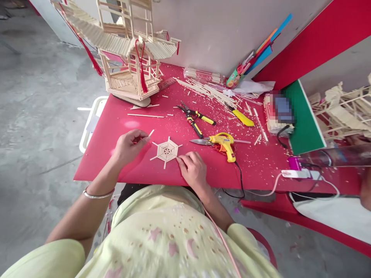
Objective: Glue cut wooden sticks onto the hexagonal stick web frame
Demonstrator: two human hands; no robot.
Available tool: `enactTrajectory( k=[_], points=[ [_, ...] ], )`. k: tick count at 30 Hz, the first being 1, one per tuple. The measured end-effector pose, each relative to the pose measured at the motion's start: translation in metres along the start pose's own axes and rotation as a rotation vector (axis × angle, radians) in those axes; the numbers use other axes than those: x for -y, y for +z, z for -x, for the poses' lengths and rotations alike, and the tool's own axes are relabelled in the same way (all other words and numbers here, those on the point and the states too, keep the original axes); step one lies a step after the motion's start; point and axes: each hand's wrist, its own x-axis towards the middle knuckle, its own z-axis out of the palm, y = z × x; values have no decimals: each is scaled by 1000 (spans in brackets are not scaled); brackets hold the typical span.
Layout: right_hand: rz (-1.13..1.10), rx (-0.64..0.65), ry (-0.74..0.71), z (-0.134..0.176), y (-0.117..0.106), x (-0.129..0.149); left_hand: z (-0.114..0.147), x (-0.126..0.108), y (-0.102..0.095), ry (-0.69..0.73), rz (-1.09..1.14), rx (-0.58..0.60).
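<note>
My left hand (131, 146) pinches a short wooden stick (151, 133) above the red table, just left of a web-shaped piece. That piece (167, 151) is built of thin sticks in nested hexagons, with spokes jutting past the rim. It lies flat on the table. At its lower right edge, my right hand (193, 169) has its thumb and index finger closed on a spoke end. A yellow hot glue gun (224, 144) rests on its side to the right of that hand, its nozzle towards the left.
Behind the web piece lie pliers (194, 119), a yellow utility knife (242, 117) and a pile of sticks (211, 92). A stick-built pavilion (130, 73) with red tassels stands back left. A power strip (300, 174) with cables sits at right, near another person's arm.
</note>
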Motion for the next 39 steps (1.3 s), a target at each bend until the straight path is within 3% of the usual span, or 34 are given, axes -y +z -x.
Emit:
enactTrajectory(
  k=[4,8,10,17,21,23,25,28,32,39],
  points=[
    [-96,-46,-13,2,-13,-7,4,-16,6,-72,159,99],
    [-37,-292,158,-1,-36,-35,2,-24,11,-91,272,173],
    [23,-350,220,0,-48,-52,0,-22,12,-83,311,176],
    [384,-328,416,7,-78,-94,-3,-18,12,-46,291,133],
    [419,-48,604,5,-88,-111,-4,-28,12,-76,287,143],
    [396,32,618,5,-85,-117,-4,-31,12,-87,288,143],
    [365,-2,594,7,-78,-120,-5,-32,13,-92,296,145],
    [314,-176,576,15,-70,-128,-8,-29,14,-96,307,175],
    [371,-372,593,40,-86,-149,-11,-26,14,-114,281,194],
    [328,-123,502,82,-144,-206,-18,-31,16,-136,360,200]
  ],
)
